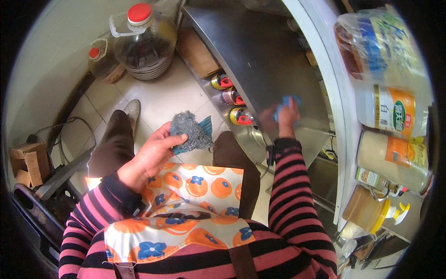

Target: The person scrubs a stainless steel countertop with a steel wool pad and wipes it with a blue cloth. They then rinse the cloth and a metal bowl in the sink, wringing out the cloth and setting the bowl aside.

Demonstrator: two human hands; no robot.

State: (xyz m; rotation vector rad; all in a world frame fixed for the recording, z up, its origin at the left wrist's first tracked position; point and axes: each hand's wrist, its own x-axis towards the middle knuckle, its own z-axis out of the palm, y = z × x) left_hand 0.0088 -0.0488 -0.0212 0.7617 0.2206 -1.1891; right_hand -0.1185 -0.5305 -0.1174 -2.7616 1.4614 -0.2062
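Observation:
In my left hand (151, 151) is a grey steel-wool scrubber (191, 130), pinched under the thumb. A teal scouring pad or cloth (206, 126) lies behind the scrubber, in the same grip. My right hand (290, 117) presses a blue cloth (286, 103) against a dark metal tabletop (258, 52). The hand and the cloth are slightly blurred, and the fingers partly cover the cloth. Below the tabletop's near edge is a metal lower shelf (205, 83) with several red-lidded jars (240, 116) on it.
A large red-capped jug (144, 48) and a smaller bottle (104, 62) stand on the tiled floor. The lower shelf also bears a cardboard box (198, 52). Along the right, a white ledge edge (329, 69) borders several containers, including a pump bottle (369, 209). A torn carton (29, 164) sits at far left.

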